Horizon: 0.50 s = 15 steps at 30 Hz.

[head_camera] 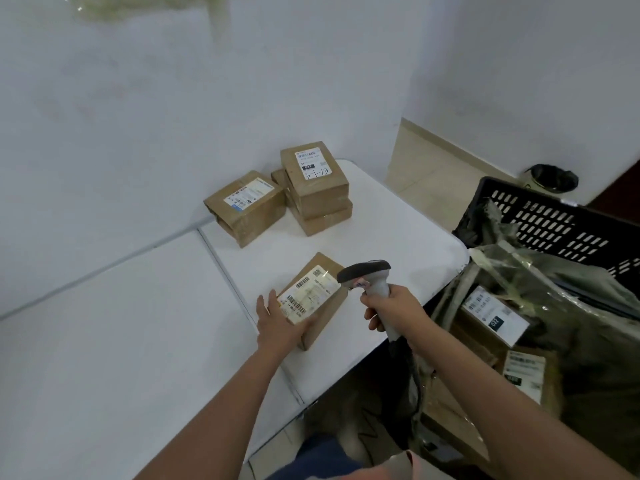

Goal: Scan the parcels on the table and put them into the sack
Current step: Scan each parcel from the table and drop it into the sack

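A small cardboard parcel (pixel 323 308) with a white barcode label lies near the front of the white table (pixel 398 230). My left hand (pixel 280 322) grips its near left corner, thumb over the label's edge. My right hand (pixel 393 308) grips the grey handle of a barcode scanner (pixel 367 273), whose dark head points at the label from the right. Farther back stand a lone labelled box (pixel 247 207) and a stack of boxes (pixel 317 187). An open greenish plastic sack (pixel 568 306) at the right holds labelled parcels (pixel 491 317).
A black perforated crate (pixel 554 226) stands behind the sack at the right. A second white table (pixel 104 341) adjoins on the left, with a seam between the two. Walls close the back and left. A small black bin (pixel 552 178) sits on the floor far right.
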Each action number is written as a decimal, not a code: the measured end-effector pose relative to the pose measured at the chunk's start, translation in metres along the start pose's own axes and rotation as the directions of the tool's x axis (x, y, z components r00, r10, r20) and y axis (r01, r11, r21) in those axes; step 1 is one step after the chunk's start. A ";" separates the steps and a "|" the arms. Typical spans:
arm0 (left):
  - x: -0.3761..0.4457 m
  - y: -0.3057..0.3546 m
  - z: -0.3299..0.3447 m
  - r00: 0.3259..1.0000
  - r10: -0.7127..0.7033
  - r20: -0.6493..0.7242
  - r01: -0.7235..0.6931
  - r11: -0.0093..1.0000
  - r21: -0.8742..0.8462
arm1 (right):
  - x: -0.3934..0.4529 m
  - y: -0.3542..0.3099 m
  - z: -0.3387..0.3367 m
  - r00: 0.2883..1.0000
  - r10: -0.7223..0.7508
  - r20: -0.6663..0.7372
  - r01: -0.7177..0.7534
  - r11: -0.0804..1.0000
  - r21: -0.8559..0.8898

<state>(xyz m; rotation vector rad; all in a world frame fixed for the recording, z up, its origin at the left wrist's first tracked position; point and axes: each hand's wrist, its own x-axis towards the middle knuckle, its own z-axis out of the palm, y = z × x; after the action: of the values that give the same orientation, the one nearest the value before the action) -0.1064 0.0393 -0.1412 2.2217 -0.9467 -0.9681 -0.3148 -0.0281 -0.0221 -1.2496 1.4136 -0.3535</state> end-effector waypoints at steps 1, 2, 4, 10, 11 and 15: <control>-0.004 0.002 0.004 1.000 -0.023 -0.011 0.023 1.000 0.005 | -0.002 -0.005 -0.001 1.000 -0.012 0.013 0.012 1.000 -0.028; -0.007 0.003 0.007 1.000 -0.023 -0.016 0.023 1.000 -0.006 | -0.004 -0.009 -0.003 0.999 -0.024 0.025 0.025 0.998 -0.058; -0.009 0.007 0.010 1.000 0.024 -0.007 -0.024 1.000 0.016 | -0.006 -0.017 -0.005 0.998 -0.042 0.041 0.046 0.993 -0.112; -0.004 0.006 0.008 0.990 0.136 0.040 -0.138 0.989 0.047 | -0.008 -0.040 0.000 0.995 -0.053 0.087 0.067 0.982 -0.178; -0.003 0.004 0.008 0.990 0.136 0.020 -0.137 0.990 0.030 | -0.008 -0.043 0.001 0.994 -0.053 0.092 0.069 0.981 -0.180; 0.003 -0.006 0.006 0.991 0.135 0.001 -0.135 0.989 -0.054 | -0.008 -0.049 0.008 0.996 -0.051 0.069 0.063 0.978 -0.198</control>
<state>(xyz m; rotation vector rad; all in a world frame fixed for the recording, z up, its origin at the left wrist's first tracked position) -0.1078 0.0395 -0.1503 2.0832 -1.0463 -0.9267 -0.2866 -0.0371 0.0180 -1.4544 1.3867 -0.2121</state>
